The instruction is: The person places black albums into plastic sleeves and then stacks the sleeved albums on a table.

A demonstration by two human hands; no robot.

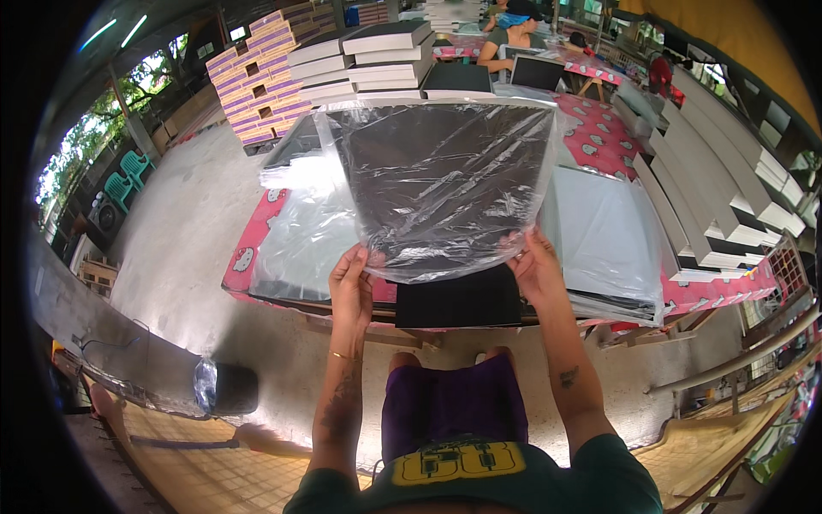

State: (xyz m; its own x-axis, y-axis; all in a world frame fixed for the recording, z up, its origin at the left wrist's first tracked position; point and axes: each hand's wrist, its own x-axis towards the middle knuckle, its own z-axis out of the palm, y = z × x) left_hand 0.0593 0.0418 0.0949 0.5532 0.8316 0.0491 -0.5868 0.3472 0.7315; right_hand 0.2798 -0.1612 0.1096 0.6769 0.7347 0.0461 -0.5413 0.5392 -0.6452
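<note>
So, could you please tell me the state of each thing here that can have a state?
Clear plastic bag: open at the near end, pulled partly over the black flat box.
Black flat box: near end sticking out of the bag.
Left hand: gripping the bag's edge.
Right hand: gripping the bag's edge.
Stacked boxes: closed, piled up.
</note>
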